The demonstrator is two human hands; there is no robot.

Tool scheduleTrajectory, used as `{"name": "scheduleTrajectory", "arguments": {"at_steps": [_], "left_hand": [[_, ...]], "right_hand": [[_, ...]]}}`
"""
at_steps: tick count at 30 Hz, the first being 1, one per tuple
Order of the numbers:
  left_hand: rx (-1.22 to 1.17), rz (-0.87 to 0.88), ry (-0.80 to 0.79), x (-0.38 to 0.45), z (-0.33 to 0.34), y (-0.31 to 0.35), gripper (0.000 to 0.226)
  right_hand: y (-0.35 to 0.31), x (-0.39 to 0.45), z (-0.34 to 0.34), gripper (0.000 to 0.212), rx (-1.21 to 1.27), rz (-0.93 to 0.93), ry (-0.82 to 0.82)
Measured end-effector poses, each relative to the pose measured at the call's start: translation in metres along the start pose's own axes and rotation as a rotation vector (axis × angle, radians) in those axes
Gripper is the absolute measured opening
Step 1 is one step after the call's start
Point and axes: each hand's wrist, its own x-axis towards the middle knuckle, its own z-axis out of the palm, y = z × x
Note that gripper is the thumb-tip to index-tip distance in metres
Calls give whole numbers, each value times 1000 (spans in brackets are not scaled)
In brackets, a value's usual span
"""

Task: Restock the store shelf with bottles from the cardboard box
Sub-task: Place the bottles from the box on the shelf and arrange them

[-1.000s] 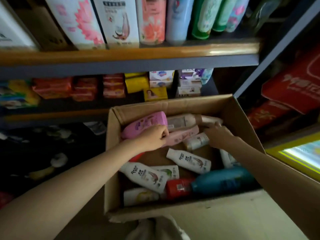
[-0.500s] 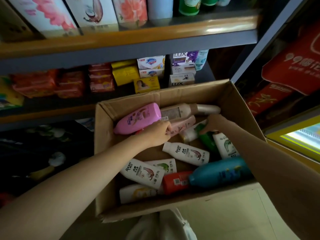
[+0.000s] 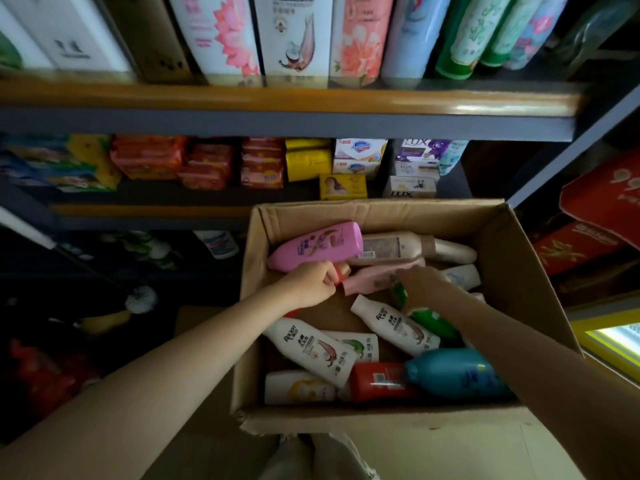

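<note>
I am reaching into the box (image 3: 495, 237) with both arms, and it is sitting right below the shelf (image 3: 277, 98), its far wall at twelve o'clock from me. My left hand (image 3: 313, 282) is curling tight around something small and red at the base of the pink bottle (image 3: 317, 245), probably that bottle's cap, though I cannot tell for certain. The pink bottle is lying tilted against the box's ten o'clock corner, resting on the pile. My right hand (image 3: 420, 282) is coming down over the green bottle (image 3: 433, 322) near the middle of the box; its fingers are bending over the bottle's top end, but the back of the hand is hiding the tips, so I cannot tell whether it is gripping yet.

Bottles are lying loose everywhere: a beige bottle (image 3: 398, 247) just past the pink one at one o'clock, white bottles (image 3: 311, 351) toward seven o'clock, a blue bottle (image 3: 457, 374) at five o'clock beside a red bottle (image 3: 377, 381).

To do this well, I am thinking the cap alone is a weak handle, so I should be sliding my left fingers up around the pink body before lifting. With the right, I should be drawing the green bottle out from under its white neighbour, not yanking. The upper shelf is looking packed along its front, so I need to be finding a gap first.
</note>
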Motion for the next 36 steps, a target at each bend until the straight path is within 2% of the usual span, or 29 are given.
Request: {"name": "scheduleTrajectory", "arguments": {"at_steps": [2,6,9,11,13,16,20,22,25,27,30,32,34,36], "left_hand": [[-46,-42,9,-3,-6,-4,27],[-107,-34,49,-14,-34,7,53],[-67,-2,-119,-25,-68,11,86],[-180,45,-246,-40,-99,11,82],[-285,134,-260,-63,-131,14,60],[-335,254,-63,-97,-171,29,34],[-561,389,259,-133,-219,53,28],[-679,470,409,-150,-246,68,25],[-776,573,667,-172,-289,90,17],[-673,654,811,-186,-316,106,30],[-402,780,971,-209,-356,134,36],[-220,816,1057,-222,-380,149,42],[-82,758,1109,-222,-403,155,55],[-25,666,1129,-212,-421,155,60]], "right_hand": [[-3,-8,-27,73,164,-59,31],[-19,-39,-87,41,480,-278,-1],[-41,-71,-127,31,617,-490,76],[-56,-95,-163,29,640,-622,140],[-65,-118,-201,28,684,-733,150],[-71,-148,-249,29,812,-834,231],[-88,-179,-291,18,1195,-890,361],[-99,-196,-302,20,1158,-902,402],[-113,-218,-314,37,905,-885,515],[-125,-224,-332,38,797,-887,706],[-139,-234,-376,57,720,-882,1074],[-144,-242,-408,60,671,-838,1284],[-147,-247,-434,55,585,-734,1414],[-150,-245,-455,50,551,-672,1425]]}}
